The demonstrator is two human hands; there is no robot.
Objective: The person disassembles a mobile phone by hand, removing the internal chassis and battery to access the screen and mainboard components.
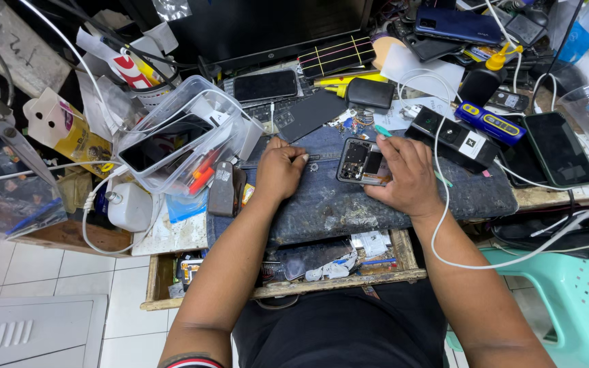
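Forearms, both mine, rise from the bottom centre of the frame to a dark work mat (349, 197) across the middle.

Left hand (279, 170): curled into a loose fist, knuckles on the mat at centre; whether anything sits inside it I cannot tell.

Right hand (407, 178): right of centre, fingers closed round the lower edge of an opened phone (363, 161), which lies flat on the mat, its inner boards exposed. A teal-handled tool (384, 131) pokes out just above that hand.

Surroundings, left of centre: clear plastic tub (189, 133) holding a dark screen panel and red-handled tools, pressed against the mat's left edge; white bottle (131, 206) below it.

Upper centre: dark phone (265, 86) lying face-up, grey panel (311, 114), small black pouch (370, 93).

Right: black box (452, 138), blue-and-yellow device (489, 123), dark phone (559, 148) at the far right; white cable (444, 204) looping across my right forearm.

Lower centre: open wooden drawer (390, 276) of oddments. Lower right: pale green stool (567, 307).
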